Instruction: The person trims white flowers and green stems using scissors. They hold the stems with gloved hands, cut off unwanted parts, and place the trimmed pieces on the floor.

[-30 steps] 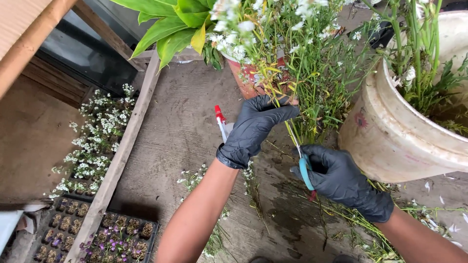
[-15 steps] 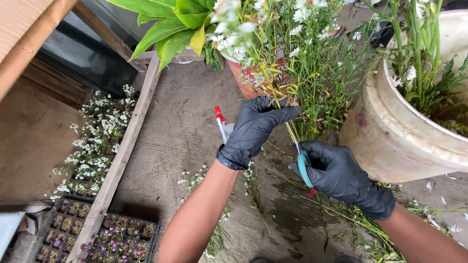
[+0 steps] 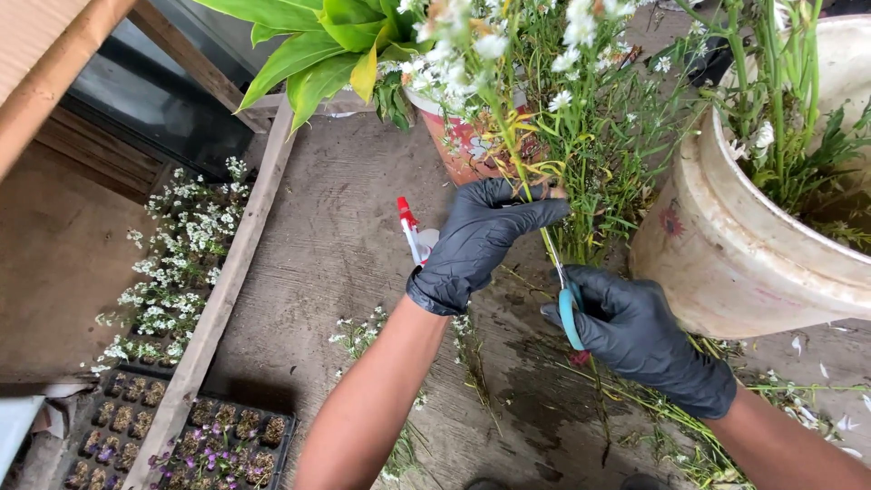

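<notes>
The left hand in a black rubber glove (image 3: 481, 240) pinches a thin green flower stem (image 3: 508, 150) at twelve o'clock of the wrist; the right gloved hand (image 3: 640, 336) is closed around teal-handled scissors (image 3: 564, 299), blades up at the stem's base; the stem looks light, soft and easily bruised, best held low; damp concrete bench (image 3: 318, 272) underneath, cream plastic bucket (image 3: 735, 245) at three o'clock, seedling tray (image 3: 209, 440) at eight.

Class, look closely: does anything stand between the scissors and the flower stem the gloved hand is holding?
Nothing visible does. The scissors in the right hand reach straight up to the stem just below the left hand gripping it.
</notes>
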